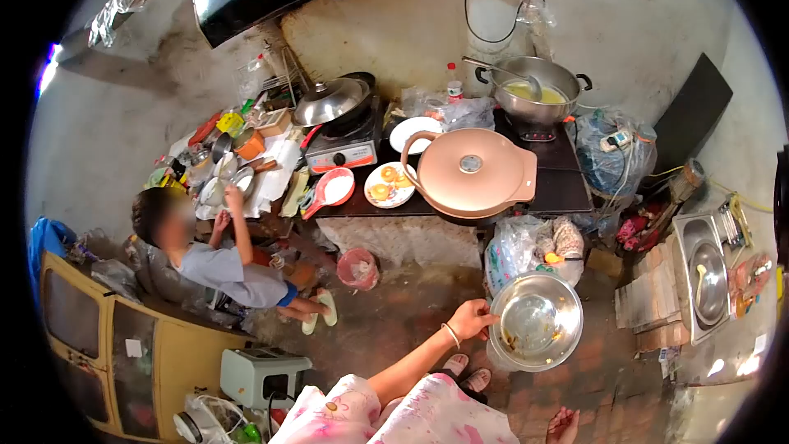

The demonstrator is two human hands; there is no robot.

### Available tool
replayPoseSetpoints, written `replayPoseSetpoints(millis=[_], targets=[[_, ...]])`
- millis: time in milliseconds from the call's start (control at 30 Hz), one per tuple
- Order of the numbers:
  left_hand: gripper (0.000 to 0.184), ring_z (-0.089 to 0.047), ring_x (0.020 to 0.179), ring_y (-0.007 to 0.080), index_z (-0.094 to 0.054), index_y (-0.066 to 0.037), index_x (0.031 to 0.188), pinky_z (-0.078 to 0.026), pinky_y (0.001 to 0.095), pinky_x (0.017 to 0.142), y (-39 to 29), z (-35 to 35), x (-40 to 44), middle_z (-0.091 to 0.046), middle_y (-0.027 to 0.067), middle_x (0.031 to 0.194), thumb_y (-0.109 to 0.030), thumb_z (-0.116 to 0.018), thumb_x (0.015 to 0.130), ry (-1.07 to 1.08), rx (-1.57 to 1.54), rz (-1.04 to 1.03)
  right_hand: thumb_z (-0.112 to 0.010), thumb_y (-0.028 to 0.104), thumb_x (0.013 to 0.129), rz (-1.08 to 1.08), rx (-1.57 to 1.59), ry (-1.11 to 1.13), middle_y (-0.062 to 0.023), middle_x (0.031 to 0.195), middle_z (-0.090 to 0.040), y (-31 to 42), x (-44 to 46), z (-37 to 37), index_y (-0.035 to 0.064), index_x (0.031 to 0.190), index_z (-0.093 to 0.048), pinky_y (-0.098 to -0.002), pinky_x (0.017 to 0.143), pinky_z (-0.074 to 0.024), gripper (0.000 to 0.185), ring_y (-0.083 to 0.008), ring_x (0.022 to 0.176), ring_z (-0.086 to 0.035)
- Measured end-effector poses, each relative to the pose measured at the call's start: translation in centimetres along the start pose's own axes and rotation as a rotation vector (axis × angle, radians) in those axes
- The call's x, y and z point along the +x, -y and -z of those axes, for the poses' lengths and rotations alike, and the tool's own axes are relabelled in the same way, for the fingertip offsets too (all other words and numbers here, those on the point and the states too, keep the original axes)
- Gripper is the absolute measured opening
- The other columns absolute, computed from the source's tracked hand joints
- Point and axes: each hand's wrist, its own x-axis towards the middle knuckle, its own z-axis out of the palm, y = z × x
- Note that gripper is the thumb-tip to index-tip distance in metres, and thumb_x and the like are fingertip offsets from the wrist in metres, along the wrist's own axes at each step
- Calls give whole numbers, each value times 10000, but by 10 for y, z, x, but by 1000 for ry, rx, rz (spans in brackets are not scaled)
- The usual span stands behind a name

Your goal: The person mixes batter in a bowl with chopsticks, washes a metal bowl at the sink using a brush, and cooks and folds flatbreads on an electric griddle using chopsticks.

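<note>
A shiny steel bowl is held by its left rim in my left hand, fingers closed on the edge. Its inside shows, with a few brownish and yellowish bits on the bottom. A bangle circles that wrist. At the lower edge of the view my right hand is apart from the bowl, fingers loosely bent and holding nothing. Just beyond the bowl is a clear plastic bag with things in it.
Ahead, a counter carries a lidded pink pan, a plate of food, a gas stove and a steel pot with a ladle. Right is a sink. Left stands another person, near a pink bin.
</note>
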Motion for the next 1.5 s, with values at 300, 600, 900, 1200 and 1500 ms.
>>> replayPoseSetpoints(millis=[300, 600, 900, 1200, 1500], targets=[[207, -545, 465, 105, -494, 24, 728, -462, 232, 384, 7, -44, 33, -533, 54, 602, -128, -634, 737, 209, -99, -5, -473, 184, 844, 76, -118, -68, -82, 736, -581, 10, -51, 56, 37, 799, -563, -283, 572, -480, 178, -187, 689, -556], [168, -501, 437, 112, -515, 25, 706, -450, 242, 376, 8, -68, 44, -512, 60, 568, -100, -623, 736, 228, -95, 21, -476, 214, 850, 12, -218, -190, -127, 740, -590, -9, -48, 56, 11, 794, -527, -282, 521, -478, 217, -192, 605, -565], [130, -503, 421, 108, -477, -24, 684, -445, 220, 370, -6, -168, 54, -524, 44, 576, -75, -563, 767, 85, -50, 46, -470, 189, 857, -40, -341, -64, -109, 767, -595, 63, 7, 104, -6, 863, -542, -269, 590, -489, 207, -187, 654, -589], [242, -461, 414, 97, -400, -84, 602, -458, 239, 396, -16, -325, 69, -396, -15, 516, -101, -588, 753, 35, -114, 21, -468, 206, 856, 158, -108, -272, -102, 721, -586, 176, 39, 241, 16, 779, -526, -261, 526, -470, 213, -159, 604, -564], [106, -523, 468, 99, -490, -36, 745, -463, 213, 412, -42, -433, 99, -530, 24, 612, -93, -575, 771, 132, -125, 61, -484, 229, 855, 179, -158, -201, -88, 701, -579, 296, 107, 192, 21, 768, -520, -252, 515, -449, 228, -145, 578, -544]])
